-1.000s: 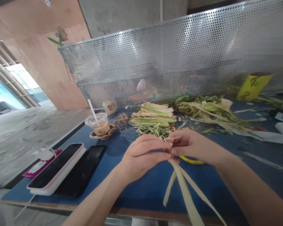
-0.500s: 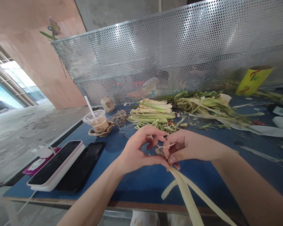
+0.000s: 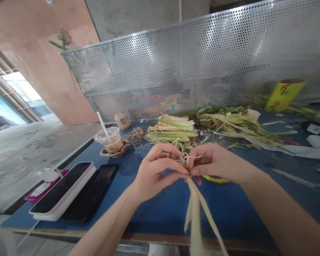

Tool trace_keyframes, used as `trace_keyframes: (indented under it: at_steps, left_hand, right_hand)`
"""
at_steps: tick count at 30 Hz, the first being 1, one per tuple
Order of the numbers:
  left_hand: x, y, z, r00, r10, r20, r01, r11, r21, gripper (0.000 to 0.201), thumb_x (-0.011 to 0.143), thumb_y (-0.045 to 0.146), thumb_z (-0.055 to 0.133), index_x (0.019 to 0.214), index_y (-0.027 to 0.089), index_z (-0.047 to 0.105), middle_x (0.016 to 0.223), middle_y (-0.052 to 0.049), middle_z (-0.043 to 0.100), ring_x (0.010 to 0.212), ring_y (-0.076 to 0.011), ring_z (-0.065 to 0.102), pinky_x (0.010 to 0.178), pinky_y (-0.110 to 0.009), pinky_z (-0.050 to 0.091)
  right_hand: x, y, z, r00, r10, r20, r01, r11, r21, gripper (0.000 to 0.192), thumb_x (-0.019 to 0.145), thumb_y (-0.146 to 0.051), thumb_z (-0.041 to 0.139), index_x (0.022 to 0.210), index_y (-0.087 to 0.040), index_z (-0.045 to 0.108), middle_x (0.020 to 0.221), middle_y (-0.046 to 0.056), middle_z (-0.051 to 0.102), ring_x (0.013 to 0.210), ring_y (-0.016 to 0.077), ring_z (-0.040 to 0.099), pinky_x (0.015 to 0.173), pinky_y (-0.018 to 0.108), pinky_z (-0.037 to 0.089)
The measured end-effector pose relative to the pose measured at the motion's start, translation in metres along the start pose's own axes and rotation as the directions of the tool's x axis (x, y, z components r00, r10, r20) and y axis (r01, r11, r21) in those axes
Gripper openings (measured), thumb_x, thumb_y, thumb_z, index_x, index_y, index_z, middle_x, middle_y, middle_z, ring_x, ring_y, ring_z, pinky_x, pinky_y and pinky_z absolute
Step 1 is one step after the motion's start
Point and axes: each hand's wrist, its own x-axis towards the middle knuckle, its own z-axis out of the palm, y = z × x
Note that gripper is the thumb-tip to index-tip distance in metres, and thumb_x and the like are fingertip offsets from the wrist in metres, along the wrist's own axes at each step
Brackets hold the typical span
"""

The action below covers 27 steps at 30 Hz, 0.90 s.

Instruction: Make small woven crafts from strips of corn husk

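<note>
A: Hands?
B: Left hand (image 3: 152, 174), centre of frame: thumb and fingers nearly closed, tips pinching the gathered top of pale leaf strips (image 3: 195, 213). Right hand (image 3: 214, 163), just right of it: fingers curled in, thumb and fingertips pinching the same gathered top.
A: Strips lie where?
B: Gathered end at centre, between both hands; loose ends hanging to bottom edge, across view of blue desk (image 3: 154, 213).
A: Close by?
B: Yellow curved object (image 3: 216, 179), partly hidden behind right hand; stack of greenish stalks (image 3: 173, 129), centre, beyond.
</note>
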Motion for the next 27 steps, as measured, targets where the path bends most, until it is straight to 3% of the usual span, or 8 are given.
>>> trace_keyframes:
  at_steps: [6, 11, 19, 23, 27]
  left_hand:
    - [0.0028, -0.0009, -0.0006, 0.998, 0.015, 0.056, -0.011, 0.998, -0.058, 0.014, 0.068, 0.006, 0.066, 0.077, 0.015, 0.062, 0.088, -0.005, 0.053, 0.083, -0.0121, 0.053, 0.068, -0.025, 0.049]
    - [0.0062, -0.0044, 0.0001, 0.99, -0.031, 0.14, 0.039, 0.998, -0.052, 0.035, 0.058, 0.017, 0.075, 0.091, 0.016, 0.062, 0.084, -0.004, 0.054, 0.081, -0.0135, 0.052, 0.072, -0.029, 0.047]
    - [0.0055, -0.0007, 0.0007, 0.981, -0.021, 0.193, 0.034, 0.997, -0.066, 0.023, 0.057, 0.021, 0.075, 0.08, 0.02, 0.068, 0.089, -0.004, 0.045, 0.084, -0.0146, 0.049, 0.069, -0.029, 0.046]
    - [0.0056, 0.0006, 0.002, 0.991, 0.021, 0.129, -0.014, 0.998, -0.054, 0.014, 0.057, 0.018, 0.076, 0.068, 0.017, 0.067, 0.085, -0.004, 0.047, 0.079, -0.0136, 0.049, 0.064, -0.028, 0.044]
    - [0.005, 0.0011, 0.0021, 0.996, 0.088, 0.033, -0.09, 0.995, 0.047, 0.01, 0.06, 0.017, 0.074, 0.065, 0.016, 0.066, 0.083, -0.004, 0.051, 0.076, -0.0131, 0.049, 0.057, -0.026, 0.041]
  right_hand:
    - [0.001, 0.0021, -0.002, 1.0, 0.021, -0.011, -0.021, 0.997, -0.068, 0.009, 0.066, -0.016, 0.068, 0.069, -0.013, 0.06, 0.063, -0.002, 0.064, 0.056, 0.0064, 0.058, 0.053, 0.017, 0.049]
    - [-0.0001, -0.0003, -0.0036, 0.996, 0.073, 0.055, -0.063, 0.984, -0.164, 0.005, 0.066, -0.017, 0.068, 0.068, -0.014, 0.064, 0.064, -0.003, 0.064, 0.058, 0.006, 0.058, 0.056, 0.016, 0.047]
    - [-0.0011, 0.0046, -0.0055, 0.967, 0.183, 0.176, -0.156, 0.975, -0.157, 0.009, 0.066, -0.019, 0.068, 0.068, -0.013, 0.062, 0.062, -0.003, 0.062, 0.057, 0.0063, 0.057, 0.056, 0.017, 0.045]
    - [-0.0015, 0.0063, -0.0054, 0.97, 0.185, 0.156, -0.171, 0.98, -0.104, 0.01, 0.067, -0.018, 0.068, 0.069, -0.014, 0.059, 0.066, -0.002, 0.064, 0.063, 0.0081, 0.06, 0.061, 0.019, 0.046]
    - [-0.0031, 0.0017, -0.0021, 0.989, 0.144, 0.043, -0.138, 0.982, -0.126, 0.012, 0.066, -0.019, 0.069, 0.069, -0.015, 0.058, 0.065, -0.003, 0.064, 0.06, 0.007, 0.06, 0.058, 0.018, 0.047]
